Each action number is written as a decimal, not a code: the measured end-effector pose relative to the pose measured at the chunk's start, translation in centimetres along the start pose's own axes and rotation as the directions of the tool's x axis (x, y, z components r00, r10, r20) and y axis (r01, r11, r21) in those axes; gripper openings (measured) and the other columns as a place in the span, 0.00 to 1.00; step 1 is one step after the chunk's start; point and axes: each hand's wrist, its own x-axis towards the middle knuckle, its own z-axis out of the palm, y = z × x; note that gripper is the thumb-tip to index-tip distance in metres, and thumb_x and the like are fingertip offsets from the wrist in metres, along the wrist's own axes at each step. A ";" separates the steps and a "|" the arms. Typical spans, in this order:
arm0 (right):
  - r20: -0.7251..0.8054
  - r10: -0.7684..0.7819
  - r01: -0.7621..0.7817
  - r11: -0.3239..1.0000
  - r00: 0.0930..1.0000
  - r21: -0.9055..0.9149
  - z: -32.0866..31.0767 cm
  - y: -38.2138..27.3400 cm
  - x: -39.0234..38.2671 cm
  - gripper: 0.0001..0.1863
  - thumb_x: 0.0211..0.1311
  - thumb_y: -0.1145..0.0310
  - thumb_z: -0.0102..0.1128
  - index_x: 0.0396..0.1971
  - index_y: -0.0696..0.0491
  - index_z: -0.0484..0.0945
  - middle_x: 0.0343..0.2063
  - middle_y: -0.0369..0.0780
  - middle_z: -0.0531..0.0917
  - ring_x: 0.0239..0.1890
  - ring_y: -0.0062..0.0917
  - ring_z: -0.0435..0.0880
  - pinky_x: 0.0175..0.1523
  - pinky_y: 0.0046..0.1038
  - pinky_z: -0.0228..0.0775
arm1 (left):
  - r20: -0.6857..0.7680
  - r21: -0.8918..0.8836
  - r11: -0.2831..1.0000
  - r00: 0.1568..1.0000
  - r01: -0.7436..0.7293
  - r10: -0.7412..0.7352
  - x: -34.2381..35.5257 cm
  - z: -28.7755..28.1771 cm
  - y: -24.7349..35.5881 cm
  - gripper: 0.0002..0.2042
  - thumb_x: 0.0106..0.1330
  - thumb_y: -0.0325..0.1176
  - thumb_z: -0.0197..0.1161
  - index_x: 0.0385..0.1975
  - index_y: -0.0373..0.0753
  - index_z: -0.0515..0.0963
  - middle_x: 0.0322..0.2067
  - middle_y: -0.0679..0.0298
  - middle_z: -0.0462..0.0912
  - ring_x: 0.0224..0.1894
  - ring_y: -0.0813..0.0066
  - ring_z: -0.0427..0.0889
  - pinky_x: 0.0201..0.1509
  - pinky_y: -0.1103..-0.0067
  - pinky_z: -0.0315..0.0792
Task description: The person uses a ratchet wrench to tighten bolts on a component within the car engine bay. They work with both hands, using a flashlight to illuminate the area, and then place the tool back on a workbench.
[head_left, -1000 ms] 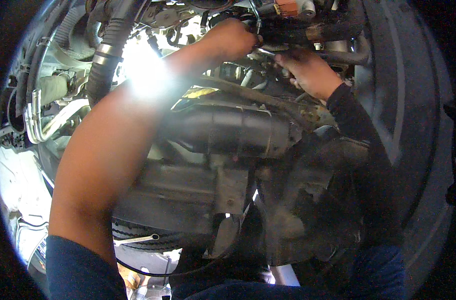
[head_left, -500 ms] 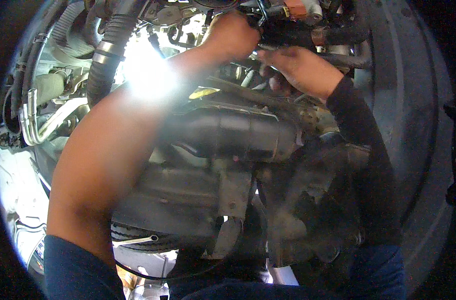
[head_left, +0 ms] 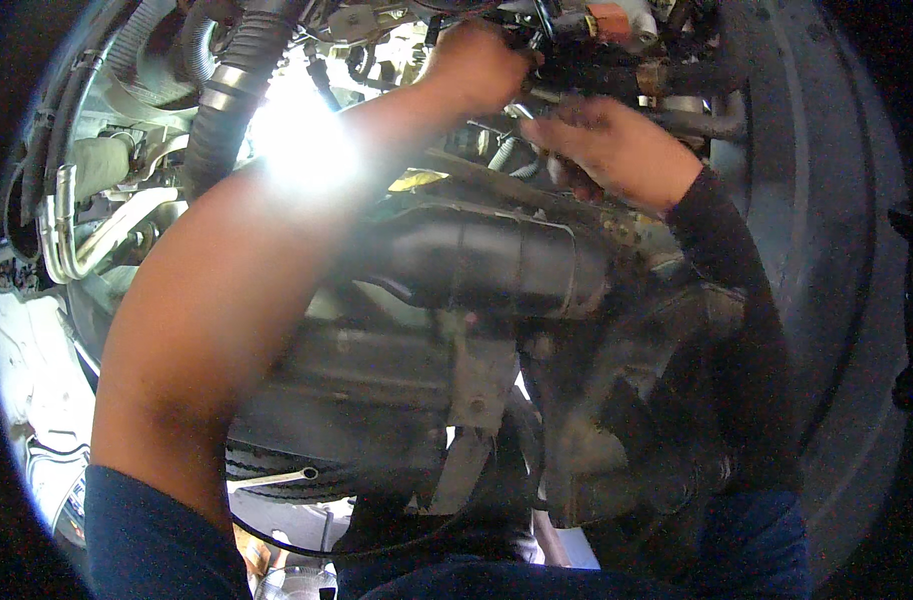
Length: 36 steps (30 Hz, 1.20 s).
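Note:
High among engine parts, my left hand [head_left: 480, 68] is closed; what it grips is hidden. It sits beside a dark hose [head_left: 609, 76] and below an orange connector [head_left: 607, 22]. My right hand [head_left: 612, 150] is a little lower and to the right, blurred, with its fingers curled around a slim silver tool [head_left: 527, 112] that points up toward my left hand. A black cylindrical housing [head_left: 492, 262] lies below both hands. Bright glare covers part of my left forearm.
A corrugated hose with a metal clamp [head_left: 227, 110] and bent metal pipes [head_left: 77, 240] run along the left. A curved dark panel [head_left: 827, 250] bounds the right. Below lie a tire [head_left: 272, 450] with a wrench [head_left: 272, 478] on it, and a thin black cable [head_left: 327, 550].
My left hand has shifted slightly right and up. My right hand moved left along the tool, then a little back to the right, staying curled around it.

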 end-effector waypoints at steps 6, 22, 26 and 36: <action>0.002 -0.257 0.257 0.966 0.966 -0.038 -0.7 0.0 -0.1 0.23 0.73 0.50 0.54 0.43 0.58 0.80 0.26 0.36 0.80 0.29 0.19 0.80 0.33 0.24 0.72 | 0.052 -0.140 0.955 0.965 0.263 -0.258 1.8 2.6 -0.8 0.26 0.67 0.59 0.58 0.36 0.39 0.87 0.34 0.48 0.86 0.42 0.50 0.86 0.50 0.60 0.78; -0.008 0.155 -0.155 0.985 0.988 -0.075 -2.2 1.2 -0.6 0.24 0.75 0.47 0.51 0.41 0.57 0.79 0.30 0.39 0.84 0.30 0.25 0.83 0.38 0.30 0.75 | 0.078 0.185 0.983 0.997 -0.003 -0.012 2.5 4.2 -1.4 0.18 0.71 0.44 0.51 0.39 0.41 0.87 0.38 0.50 0.87 0.44 0.52 0.87 0.53 0.61 0.79; -0.096 0.046 -0.080 0.920 0.994 -0.385 -2.5 5.0 0.1 0.23 0.76 0.50 0.48 0.48 0.57 0.78 0.34 0.45 0.85 0.38 0.37 0.85 0.47 0.39 0.76 | 0.042 -0.183 0.941 0.959 0.284 -0.281 2.2 2.8 -0.3 0.20 0.67 0.48 0.57 0.39 0.37 0.87 0.40 0.48 0.87 0.45 0.51 0.86 0.55 0.61 0.78; -0.357 -0.108 0.003 0.959 0.928 -0.282 -0.1 3.1 -0.7 0.26 0.74 0.47 0.52 0.39 0.59 0.78 0.27 0.44 0.80 0.29 0.32 0.79 0.38 0.34 0.71 | 0.298 -0.277 0.922 0.936 0.270 -0.185 -0.2 -1.3 0.8 0.20 0.65 0.49 0.65 0.35 0.34 0.86 0.37 0.48 0.87 0.39 0.55 0.86 0.45 0.63 0.76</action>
